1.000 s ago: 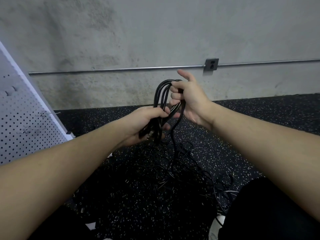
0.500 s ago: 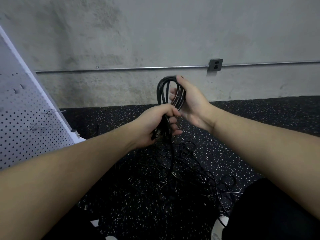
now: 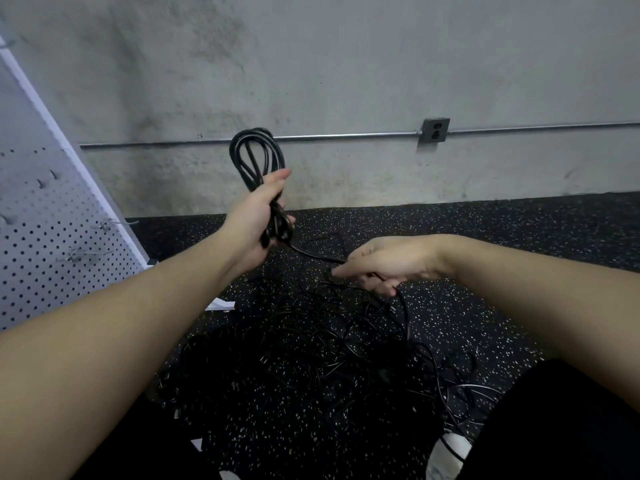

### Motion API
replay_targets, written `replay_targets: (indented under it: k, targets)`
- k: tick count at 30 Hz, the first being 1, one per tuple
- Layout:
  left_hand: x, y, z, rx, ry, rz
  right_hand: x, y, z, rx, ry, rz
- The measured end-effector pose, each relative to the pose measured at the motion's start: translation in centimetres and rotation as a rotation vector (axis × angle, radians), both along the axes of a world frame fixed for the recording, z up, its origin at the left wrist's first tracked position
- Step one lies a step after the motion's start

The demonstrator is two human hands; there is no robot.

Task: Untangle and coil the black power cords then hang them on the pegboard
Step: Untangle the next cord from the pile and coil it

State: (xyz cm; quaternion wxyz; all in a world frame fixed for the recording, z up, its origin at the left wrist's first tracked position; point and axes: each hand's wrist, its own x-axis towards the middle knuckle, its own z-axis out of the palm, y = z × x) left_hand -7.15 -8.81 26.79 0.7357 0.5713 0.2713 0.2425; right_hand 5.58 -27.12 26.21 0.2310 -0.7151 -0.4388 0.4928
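- Head view, centre of the frame: the left hand is raised with its fingers wrapped round a coiled cord. The loops stand upright above the fist against the concrete wall, apparently held high to keep the finished turns clear of the mess below.
- Head view, right of centre: the right hand, lower and palm down, has its fingers curled round the loose tail. This strand runs from the coil down to that hand, and the spacing looks meant to draw out slack for the next loop.
- Head view, lower centre: the tangled cords lie heaped on the speckled floor between the forearms. The tail drops into the pile below the right hand. Whether it is snagged there cannot be told.
- Head view, left edge: the white pegboard leans at an angle, its metal hooks bare where visible, within reach of the left arm for hanging.
- Head view, upper right: an outlet box sits on a conduit along the wall, apart from the work.
- Judgement: coiling is partway through, and nothing visible hangs on the board yet.
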Motion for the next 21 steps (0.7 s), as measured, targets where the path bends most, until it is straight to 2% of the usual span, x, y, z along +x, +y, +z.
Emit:
replay_targets:
  k: [2,4,7,9,12,14,17,19,21]
  targets:
    - [-0.4,0.9,-0.8,0.114,0.085,0.051,0.3,-0.4,0.7,0.088,-0.058,-0.013]
    - [-0.7,1.5,-1.5,0.213,0.181,0.06,0.4,-0.3,1.3,0.219,0.011,-0.062]
    - [-0.8,1.1,-1.7,0.257,0.278,-0.005,0.1,0.2,2.1,0.4,0.058,-0.169]
    - [-0.8,-0.1,-1.3,0.286,0.3,-0.076,-0.2,0.6,2.3,0.505,-0.027,-0.273]
    - [-0.7,-2.0,-0.5,0.398,0.333,-0.208,-0.2,1.2,2.3,0.577,-0.265,-0.451]
    - [-0.6,-2.8,-0.2,0.508,0.322,-0.326,0.1,1.7,2.1,0.607,-0.283,-0.544]
    - [0.0,-2.7,-0.8,0.648,0.309,-0.364,0.1,2.1,2.3,0.604,-0.112,-0.632]
    - [0.5,-2.5,-1.3,0.704,0.329,-0.32,0.4,2.1,2.5,0.613,0.07,-0.588]
    - [0.6,-2.1,-1.7,0.723,0.38,-0.289,0.7,1.7,2.9,0.607,0.168,-0.517]
